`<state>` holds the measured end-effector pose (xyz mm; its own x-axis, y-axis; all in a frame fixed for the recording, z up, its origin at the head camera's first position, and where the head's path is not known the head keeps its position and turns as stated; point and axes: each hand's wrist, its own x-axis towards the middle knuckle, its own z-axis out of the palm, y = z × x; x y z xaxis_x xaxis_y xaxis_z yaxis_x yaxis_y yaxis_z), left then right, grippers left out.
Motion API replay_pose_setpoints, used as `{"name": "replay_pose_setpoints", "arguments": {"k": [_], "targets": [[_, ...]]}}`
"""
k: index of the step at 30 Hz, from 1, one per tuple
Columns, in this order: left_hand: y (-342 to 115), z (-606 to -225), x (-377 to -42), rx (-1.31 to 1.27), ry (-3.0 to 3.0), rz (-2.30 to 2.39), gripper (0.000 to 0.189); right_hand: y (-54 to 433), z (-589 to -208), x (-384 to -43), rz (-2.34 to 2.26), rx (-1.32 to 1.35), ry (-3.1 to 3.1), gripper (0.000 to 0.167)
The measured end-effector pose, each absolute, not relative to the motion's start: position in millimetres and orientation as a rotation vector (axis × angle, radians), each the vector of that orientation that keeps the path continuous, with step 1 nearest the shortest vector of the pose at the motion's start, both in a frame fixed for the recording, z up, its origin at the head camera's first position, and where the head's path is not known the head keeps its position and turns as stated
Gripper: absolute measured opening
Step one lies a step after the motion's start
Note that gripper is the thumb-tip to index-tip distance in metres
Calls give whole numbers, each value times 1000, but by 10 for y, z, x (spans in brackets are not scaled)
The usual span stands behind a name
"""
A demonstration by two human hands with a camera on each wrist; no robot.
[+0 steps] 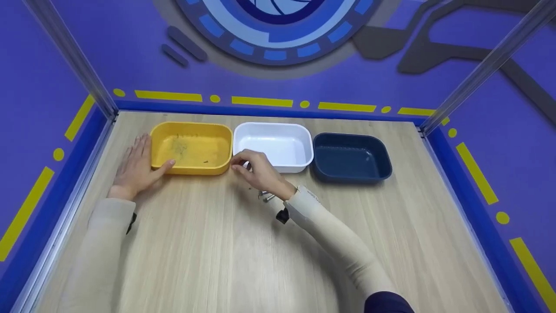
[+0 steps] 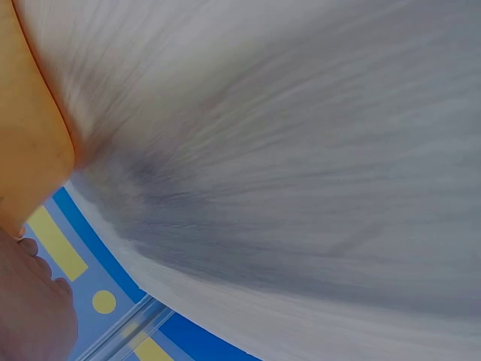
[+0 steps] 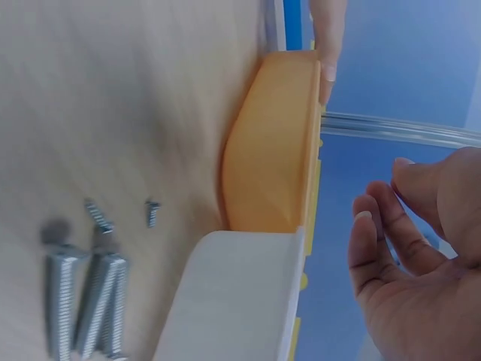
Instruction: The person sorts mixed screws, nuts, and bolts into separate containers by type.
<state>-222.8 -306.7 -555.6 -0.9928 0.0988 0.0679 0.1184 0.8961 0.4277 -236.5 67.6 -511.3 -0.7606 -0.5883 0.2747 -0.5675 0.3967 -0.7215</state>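
Nearest, well short of the white tray (image 1: pixel 280 148): bare bench (image 1: pixel 208 252), pale right sleeve (image 1: pixel 343 237), black fitting (image 1: pixel 282 215) at the wrist. Closer in, on the bench just off the near side of the white tray: long bolts (image 3: pixel 98 308) in a loose bunch, partly under the right wrist from above, and two small screws (image 3: pixel 152 213) lying apart from one another. Over the near-left corner of the white tray: right hand (image 1: pixel 263 171), loosely curled, thumb near fingertips but with a gap, nothing visible in hold. Just left of the white tray: yellow tray (image 1: pixel 200 150), with a small dark piece near its front and a greyish patch of specks, too small to identify. At the end away from the white tray: left hand (image 1: pixel 138 167), fingers straight along the outside, thumb on the near rim, apparently steadying rather than gripping. Just right of the white tray: navy tray (image 1: pixel 352 163). Possible trouble: a small screw dropped outside the trays, from a poor fingertip hold; bolts knocked rolling, from a low wrist; yellow tray skewed, from too much left-hand push. Beyond the white tray: purple back wall (image 1: pixel 130 56), with yellow dashes and blue rings, no readable writing. No brands or labels legible on the trays either.
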Motion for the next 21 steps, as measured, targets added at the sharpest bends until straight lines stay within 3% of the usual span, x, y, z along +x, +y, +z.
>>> {"name": "replay_pose_setpoints", "arguments": {"k": [21], "targets": [[-3089,-5576,-2240,-187,-3010,-714,113,999,-5485,-2199,-1206,-980,2621,20]]}}
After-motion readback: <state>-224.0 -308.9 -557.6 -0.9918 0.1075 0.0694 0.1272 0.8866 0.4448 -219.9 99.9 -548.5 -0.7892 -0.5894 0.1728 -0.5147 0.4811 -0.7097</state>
